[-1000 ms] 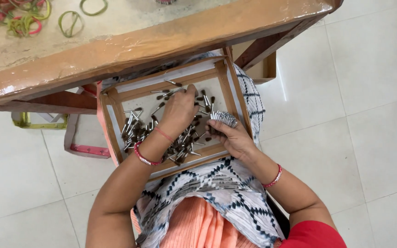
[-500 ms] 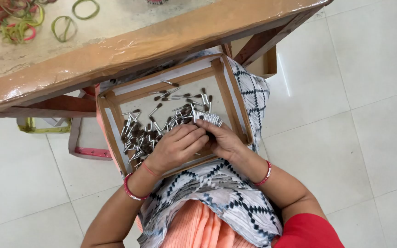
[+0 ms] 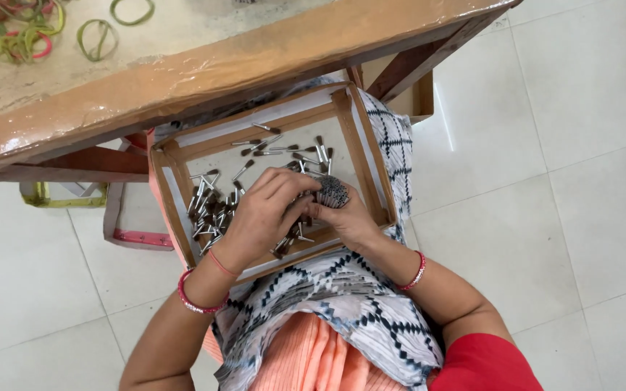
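Both hands around brush bundle

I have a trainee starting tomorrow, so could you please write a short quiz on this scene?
1. True or false: the shallow cardboard tray rests on the person's lap.
2. Which of the hands holds the gathered bundle of small metal pieces: A left, B right?
3. What lies on the wooden table at top left?

Key: 1 true. 2 B, the right hand; the left hand meets it. 3 Coloured rubber bands.
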